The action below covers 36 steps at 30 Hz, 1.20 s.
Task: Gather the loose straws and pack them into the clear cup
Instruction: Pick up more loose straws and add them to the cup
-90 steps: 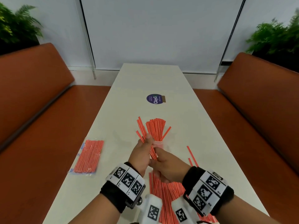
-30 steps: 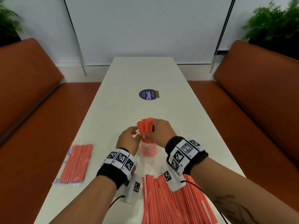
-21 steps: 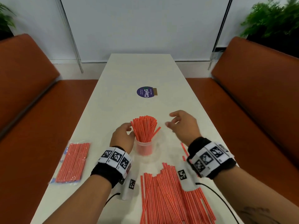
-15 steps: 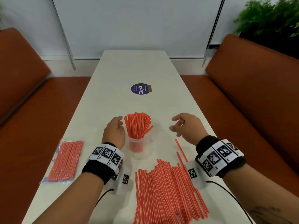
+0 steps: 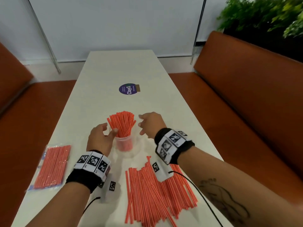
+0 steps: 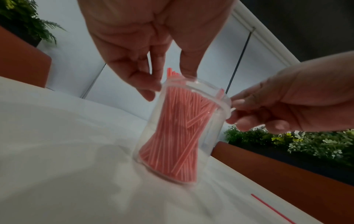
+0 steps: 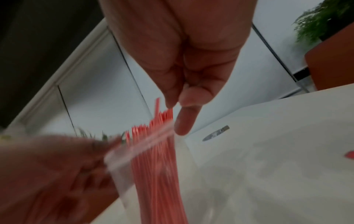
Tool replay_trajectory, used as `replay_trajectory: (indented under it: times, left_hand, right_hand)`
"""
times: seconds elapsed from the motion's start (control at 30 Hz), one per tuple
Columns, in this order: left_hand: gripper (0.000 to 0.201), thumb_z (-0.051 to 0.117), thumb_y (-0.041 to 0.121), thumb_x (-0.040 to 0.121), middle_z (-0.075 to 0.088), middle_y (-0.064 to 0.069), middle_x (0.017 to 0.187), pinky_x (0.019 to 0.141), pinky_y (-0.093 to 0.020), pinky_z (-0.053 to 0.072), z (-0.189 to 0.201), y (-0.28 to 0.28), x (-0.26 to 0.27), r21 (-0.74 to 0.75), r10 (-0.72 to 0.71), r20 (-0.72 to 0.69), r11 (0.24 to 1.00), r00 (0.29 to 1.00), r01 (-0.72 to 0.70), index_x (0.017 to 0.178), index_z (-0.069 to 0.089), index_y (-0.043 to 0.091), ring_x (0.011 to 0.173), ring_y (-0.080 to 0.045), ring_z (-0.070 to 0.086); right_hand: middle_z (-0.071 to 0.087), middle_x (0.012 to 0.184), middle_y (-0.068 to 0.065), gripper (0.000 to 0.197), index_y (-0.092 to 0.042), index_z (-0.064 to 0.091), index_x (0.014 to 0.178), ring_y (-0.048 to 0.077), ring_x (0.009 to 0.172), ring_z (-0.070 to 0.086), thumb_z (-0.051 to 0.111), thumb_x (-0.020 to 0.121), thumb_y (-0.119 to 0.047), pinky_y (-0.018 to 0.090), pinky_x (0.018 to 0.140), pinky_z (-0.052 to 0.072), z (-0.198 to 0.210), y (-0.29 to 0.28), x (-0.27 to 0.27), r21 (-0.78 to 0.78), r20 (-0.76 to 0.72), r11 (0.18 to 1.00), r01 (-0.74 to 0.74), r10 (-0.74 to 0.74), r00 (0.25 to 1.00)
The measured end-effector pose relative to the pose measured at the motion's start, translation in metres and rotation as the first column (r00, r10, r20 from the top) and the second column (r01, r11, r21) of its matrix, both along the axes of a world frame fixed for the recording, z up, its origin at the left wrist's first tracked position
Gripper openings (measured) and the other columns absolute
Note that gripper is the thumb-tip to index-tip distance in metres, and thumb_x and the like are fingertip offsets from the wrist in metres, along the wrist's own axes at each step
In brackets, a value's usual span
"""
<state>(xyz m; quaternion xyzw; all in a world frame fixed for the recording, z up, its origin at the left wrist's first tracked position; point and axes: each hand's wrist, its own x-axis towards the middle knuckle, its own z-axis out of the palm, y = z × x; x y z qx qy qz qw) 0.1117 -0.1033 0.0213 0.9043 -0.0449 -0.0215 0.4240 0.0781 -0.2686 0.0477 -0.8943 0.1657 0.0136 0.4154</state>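
Observation:
A clear cup (image 5: 123, 144) stands mid-table, packed with red straws (image 5: 122, 123) that fan out above its rim. My left hand (image 5: 109, 128) sits just left of it, fingers loosely curved, with the thumb touching the straws near the rim. In the left wrist view the left hand (image 6: 170, 84) hovers at the cup's rim (image 6: 193, 84). My right hand (image 5: 141, 124) is just right of the bundle, fingers spread and holding nothing. A pile of loose straws (image 5: 155, 190) lies under my right forearm. The right wrist view is blurred.
A sealed packet of straws (image 5: 52, 166) lies at the table's left edge. A round purple sticker (image 5: 128, 89) is farther up the table (image 5: 121, 68). Orange benches (image 5: 246, 104) run along both sides. One stray straw (image 6: 272, 209) lies right of the cup.
My right hand let go of the bundle's top, swung out to the right, and has now come back close to the cup. My left hand has closed in onto the straws.

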Motion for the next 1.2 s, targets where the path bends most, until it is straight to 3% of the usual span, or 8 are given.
replay_trajectory:
  times: [0.07, 0.13, 0.3, 0.4, 0.5, 0.67, 0.83, 1.2]
  left_hand:
    - [0.051, 0.058, 0.031, 0.087, 0.050, -0.015, 0.132, 0.095, -0.033, 0.037, 0.002, 0.005, -0.004, 0.005, 0.003, 0.023, 1.000, 1.000, -0.003, 0.130, 0.046, 0.006, 0.098, -0.019, 0.051]
    - [0.043, 0.059, 0.027, 0.086, 0.053, -0.014, 0.124, 0.086, -0.028, 0.035, 0.007, 0.010, -0.012, 0.020, -0.016, 0.073, 1.000, 0.997, 0.014, 0.123, 0.051, 0.005, 0.088, -0.016, 0.048]
    - [0.023, 0.054, 0.037, 0.087, 0.061, -0.004, 0.083, 0.068, -0.028, 0.040, 0.011, 0.010, -0.052, 0.264, -0.348, -0.186, 0.883, 0.919, 0.387, 0.083, 0.056, 0.015, 0.070, -0.016, 0.054]
    - [0.044, 0.053, 0.054, 0.082, 0.052, 0.000, 0.060, 0.058, -0.026, 0.038, 0.001, 0.003, -0.076, 0.434, -0.422, -0.379, 0.705, 0.824, 0.561, 0.063, 0.049, 0.015, 0.053, -0.015, 0.047]
    - [0.049, 0.059, 0.054, 0.077, 0.046, 0.003, 0.051, 0.056, -0.025, 0.038, -0.014, -0.001, -0.084, 0.456, -0.426, -0.432, 0.657, 0.795, 0.600, 0.051, 0.039, 0.018, 0.046, -0.012, 0.044]
    - [0.047, 0.062, 0.050, 0.077, 0.047, 0.002, 0.052, 0.059, -0.027, 0.042, -0.021, -0.007, -0.088, 0.453, -0.426, -0.417, 0.669, 0.803, 0.589, 0.052, 0.038, 0.018, 0.047, -0.013, 0.046]
    - [0.043, 0.063, 0.047, 0.077, 0.046, 0.003, 0.051, 0.057, -0.027, 0.039, -0.023, -0.008, -0.089, 0.460, -0.402, -0.394, 0.693, 0.826, 0.556, 0.054, 0.043, 0.017, 0.047, -0.013, 0.045]
    - [0.029, 0.057, 0.042, 0.084, 0.054, 0.003, 0.068, 0.066, -0.029, 0.042, -0.020, -0.001, -0.089, 0.380, -0.375, -0.348, 0.781, 0.860, 0.495, 0.072, 0.046, 0.018, 0.067, -0.016, 0.053]
  right_hand:
    - [0.061, 0.108, 0.013, 0.051, -0.011, 0.041, 0.138, -0.006, 0.059, 0.067, 0.056, 0.089, -0.007, 0.006, 0.033, 0.033, 0.015, -0.018, -0.017, 0.106, 0.004, 0.992, 0.074, -0.074, 0.997]
    - [0.061, 0.088, 0.011, 0.049, -0.012, 0.042, 0.136, -0.005, 0.029, 0.052, 0.058, 0.089, -0.010, 0.010, 0.028, 0.034, 0.033, -0.039, -0.043, 0.132, -0.009, 0.981, 0.145, -0.145, 0.989]
    - [0.068, 0.081, 0.005, 0.023, -0.008, 0.060, 0.103, 0.013, 0.062, 0.066, 0.059, 0.089, -0.025, 0.022, 0.050, 0.052, 0.038, -0.056, -0.098, -0.149, -0.257, 0.986, 0.079, -0.116, 0.959]
    - [0.064, 0.066, 0.003, 0.030, -0.007, 0.059, 0.078, 0.009, 0.047, 0.060, 0.062, 0.086, -0.036, 0.020, 0.044, 0.047, 0.013, -0.048, -0.121, -0.205, -0.447, 0.978, 0.027, -0.118, 0.886]
    - [0.055, 0.065, -0.001, 0.041, -0.011, 0.045, 0.064, 0.009, 0.046, 0.052, 0.064, 0.082, -0.043, 0.019, 0.045, 0.042, -0.014, -0.034, -0.135, -0.215, -0.530, 0.977, 0.001, -0.117, 0.840]
    - [0.058, 0.080, 0.006, 0.039, -0.012, 0.041, 0.063, 0.020, 0.074, 0.058, 0.068, 0.081, -0.032, 0.027, 0.069, 0.052, -0.038, -0.013, -0.128, -0.279, -0.523, 0.958, -0.070, -0.090, 0.848]
    - [0.043, 0.061, 0.002, 0.037, -0.010, 0.037, 0.058, 0.014, 0.053, 0.043, 0.052, 0.091, -0.017, 0.018, 0.047, 0.035, -0.043, -0.005, -0.121, -0.346, -0.539, 0.925, -0.158, -0.058, 0.840]
    - [0.033, 0.063, 0.000, 0.033, -0.004, 0.047, 0.067, 0.013, 0.054, 0.035, 0.034, 0.097, -0.012, 0.018, 0.051, 0.032, -0.048, -0.004, -0.119, -0.257, -0.540, 0.945, -0.204, 0.035, 0.841]
